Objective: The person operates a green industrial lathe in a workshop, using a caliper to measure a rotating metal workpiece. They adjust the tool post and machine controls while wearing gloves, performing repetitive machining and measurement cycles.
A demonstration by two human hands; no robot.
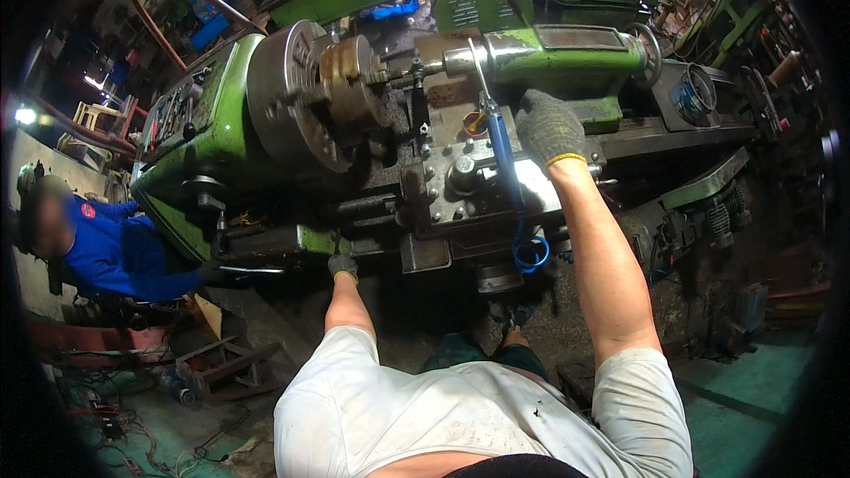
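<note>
My left hand (343, 265), in a grey knit glove, is closed around a short lever low on the front of a green metal lathe (232, 106). My right hand (551, 130), gloved alike with a yellow cuff, reaches to the front of the tailstock (567, 62); its fingertips are hidden. Just left of that hand is a blue air blow gun (502, 155) with a long thin silver nozzle and a blue hose; whether I touch it cannot be seen. A brownish round workpiece (347, 71) sits in the big chuck (288, 93), with the tailstock's tip in line with it.
A tool post (463, 175) and a small orange-brown cup (475, 125) are on the carriage. A wire-bound bucket (693, 93) stands on the bed at right. A person in blue (124, 248) is at the far left. A metal frame (235, 367) lies on the floor.
</note>
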